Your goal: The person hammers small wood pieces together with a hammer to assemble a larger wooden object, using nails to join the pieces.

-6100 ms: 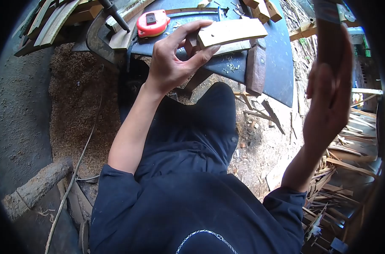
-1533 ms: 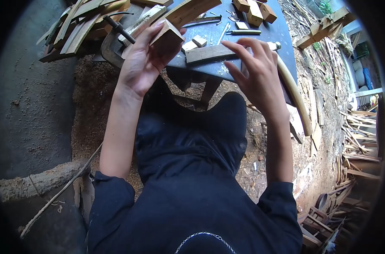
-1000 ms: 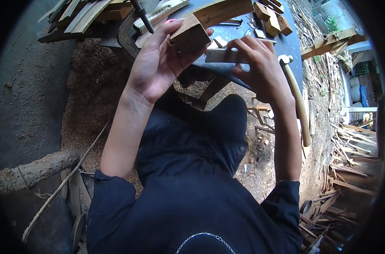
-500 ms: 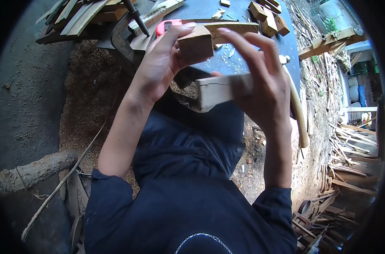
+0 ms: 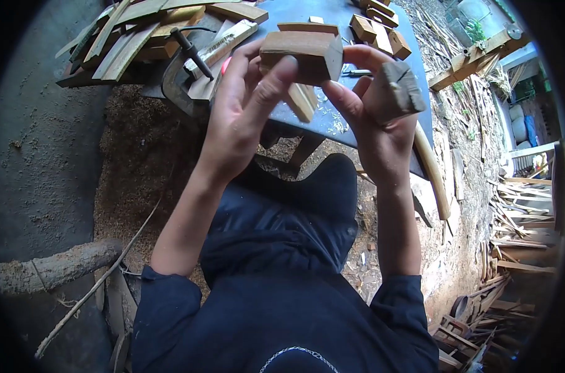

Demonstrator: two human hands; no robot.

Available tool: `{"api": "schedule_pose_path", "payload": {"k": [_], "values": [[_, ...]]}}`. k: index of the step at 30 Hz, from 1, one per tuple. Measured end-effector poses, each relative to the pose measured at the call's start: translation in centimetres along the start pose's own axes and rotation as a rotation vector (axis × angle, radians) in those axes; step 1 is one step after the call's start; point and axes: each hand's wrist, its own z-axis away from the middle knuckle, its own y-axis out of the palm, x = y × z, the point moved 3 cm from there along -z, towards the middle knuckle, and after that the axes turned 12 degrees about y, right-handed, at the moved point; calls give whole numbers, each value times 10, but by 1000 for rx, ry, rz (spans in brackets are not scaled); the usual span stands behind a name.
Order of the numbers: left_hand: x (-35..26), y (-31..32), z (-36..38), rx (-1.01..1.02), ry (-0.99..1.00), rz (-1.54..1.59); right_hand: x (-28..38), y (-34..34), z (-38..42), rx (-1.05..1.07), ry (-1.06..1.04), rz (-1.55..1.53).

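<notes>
My left hand (image 5: pixel 242 109) is closed around a brown wooden block (image 5: pixel 304 46), thumb along its near side, and holds it up over the bench. At the block's right end are the thumb and a finger of my right hand (image 5: pixel 382 137). A second, pale wooden block (image 5: pixel 399 90) is tucked in that same hand, its rough end facing me. Below the brown block, a light wood strip (image 5: pixel 302 104) shows in part. A bit of a red object (image 5: pixel 225 66) peeks out behind my left hand.
The blue bench top (image 5: pixel 332 115) carries wood shavings. A metal clamp (image 5: pixel 192 53) and stacked wood strips (image 5: pixel 124 46) are at the left. Several small blocks (image 5: pixel 380 34) lie at the back right. A curved wooden handle (image 5: pixel 433 171) juts past the right edge.
The brown block has turned and risen, so its long side now shows. My right hand has turned the pale block end-on, and its thumb and finger have come to the brown block's end.
</notes>
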Motion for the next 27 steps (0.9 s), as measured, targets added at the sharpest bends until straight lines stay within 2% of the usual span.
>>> {"api": "schedule_pose_path", "payload": {"k": [4,5,7,10,14,18,19,23,27], "values": [[11,0,3,1,16,14,-4,4,5,37,248,-254],[11,2,4,-52,26,35,-6,0,7,65,349,-309],[12,1,3,-73,-35,54,-12,-2,9,93,488,-366],[19,-7,5,-66,-91,47,-13,-6,14,8,366,-354],[20,-7,6,-34,-149,136,-15,-4,25,-2,344,-420],[21,-3,10,-77,-236,302,-18,-4,32,53,358,-340],[21,-1,11,-72,-237,303,-21,-7,33,63,337,-217],[17,3,11,-23,-222,267,-8,-1,37,147,373,-457],[15,7,15,-2,-211,222,-14,7,39,133,352,-309]]}}
